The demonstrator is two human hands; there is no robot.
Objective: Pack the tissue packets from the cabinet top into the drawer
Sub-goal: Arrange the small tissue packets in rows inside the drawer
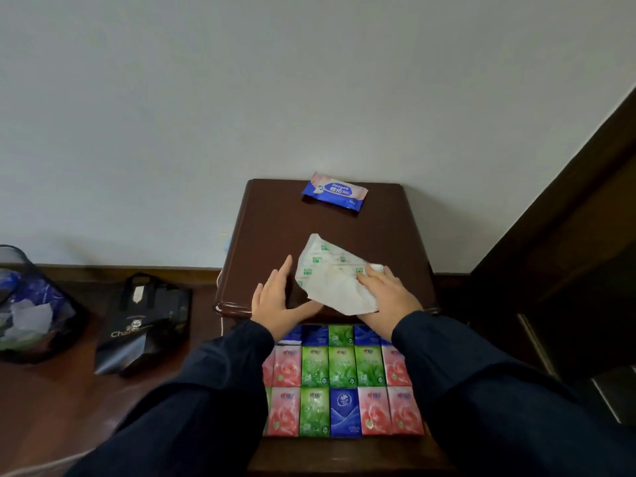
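Observation:
A white tissue packet with green marks (330, 273) lies on the dark brown cabinet top (275, 218). My right hand (385, 294) lies on its right end, fingers bent over the wrapper. My left hand (278, 297) is spread flat just left of the packet, its thumb reaching toward the packet's lower edge. A blue and pink wet-wipe packet (334, 191) lies at the back of the top. Below my wrists the open drawer (344, 449) holds rows of pink, green and blue tissue packets (344, 383).
A black shopping bag (144, 325) and a mesh waste bin (31, 304) with paper stand on the floor at the left. Dark wooden furniture (568, 253) rises on the right. A white wall is behind the cabinet.

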